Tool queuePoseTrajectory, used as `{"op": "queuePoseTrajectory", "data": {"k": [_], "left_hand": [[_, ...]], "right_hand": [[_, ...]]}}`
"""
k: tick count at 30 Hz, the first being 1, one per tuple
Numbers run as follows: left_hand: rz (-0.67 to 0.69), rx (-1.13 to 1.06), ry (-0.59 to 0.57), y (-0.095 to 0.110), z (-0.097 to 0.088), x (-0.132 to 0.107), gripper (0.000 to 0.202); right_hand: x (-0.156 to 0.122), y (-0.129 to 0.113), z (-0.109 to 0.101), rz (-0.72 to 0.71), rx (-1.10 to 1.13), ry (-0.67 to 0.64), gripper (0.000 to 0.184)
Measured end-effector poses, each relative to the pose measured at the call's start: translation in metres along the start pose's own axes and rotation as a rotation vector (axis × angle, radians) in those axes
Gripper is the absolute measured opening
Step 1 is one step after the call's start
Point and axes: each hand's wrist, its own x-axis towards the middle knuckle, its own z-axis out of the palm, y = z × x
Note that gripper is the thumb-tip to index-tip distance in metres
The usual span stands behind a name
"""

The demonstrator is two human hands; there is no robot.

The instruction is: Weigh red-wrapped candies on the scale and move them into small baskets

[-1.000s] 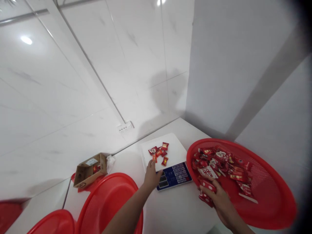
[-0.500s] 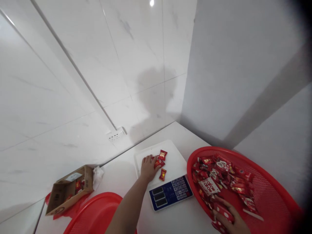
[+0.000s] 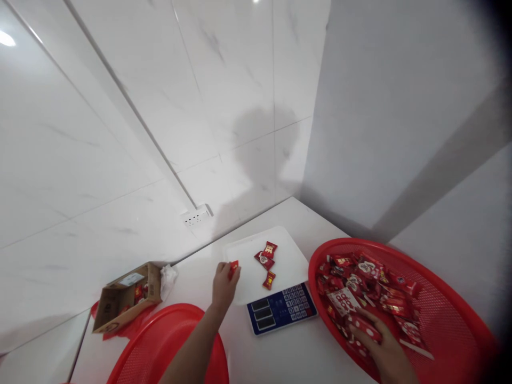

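My left hand is closed around a small red wrapped candy, held at the left edge of the scale's white pan. Several red wrapped candies lie on that pan, and one with gold print sits apart from the others. Below the pan is the scale's blue keypad panel. Over the right-hand red basket, my right hand has its fingers around a red packet with white dots. Red wrapped sweets and a white-and-red printed packet fill part of this basket.
A second red basket stands at the lower left, under my left forearm. Behind it is an open cardboard box with red candies inside, beside a crumpled white tissue. White tiled wall with a socket strip borders the white table.
My left hand has lifted a candy off the pan and moved left to its edge. The right hand has stayed in the basket on the dotted packet. The view has shifted slightly.
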Motion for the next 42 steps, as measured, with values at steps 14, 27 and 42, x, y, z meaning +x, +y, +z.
{"op": "queuePoseTrajectory", "data": {"k": [14, 27, 42], "left_hand": [[-0.182, 0.148, 0.016, -0.051, -0.045, -0.126, 0.056], [0.528, 0.210, -0.504, 0.031, 0.053, 0.033, 0.091], [0.289, 0.098, -0.369, 0.054, 0.098, 0.054, 0.028]], "right_hand": [[-0.001, 0.000, 0.003, -0.126, -0.169, 0.051, 0.058], [-0.001, 0.003, 0.008, -0.117, -0.140, 0.104, 0.056], [0.000, 0.005, 0.008, -0.116, -0.107, 0.132, 0.052]]}}
